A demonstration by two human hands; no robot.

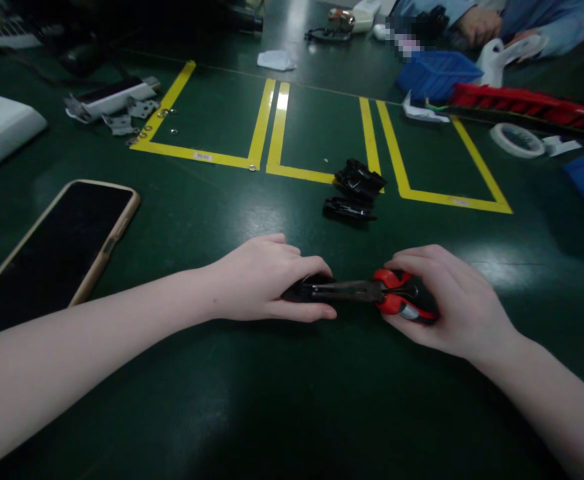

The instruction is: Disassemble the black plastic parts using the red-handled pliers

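Note:
My left hand (pixel 272 280) is closed around a small black plastic piece (pixel 299 289), gripping it between thumb and fingers; most of the piece is hidden by the hand. In my right hand (pixel 457 300) is a pair of long-nose pliers (pixel 392 291) with red and black handles. Their long metal jaws point left and reach the black piece; whether they are clamped on it I cannot tell. Beyond the hands, two more black plastic parts (pixel 355 190) lie near the yellow tape.
On the green table (pixel 252 400) a phone (pixel 57 247) lies left. Metal brackets (pixel 122 120) and small rings (pixel 174 132) sit behind it. Yellow tape (pixel 202 157) marks rectangles. At right are a blue bin (pixel 439 73), red strip (pixel 532 107) and tape roll (pixel 517 140). Another person's hand (pixel 479 25) shows behind.

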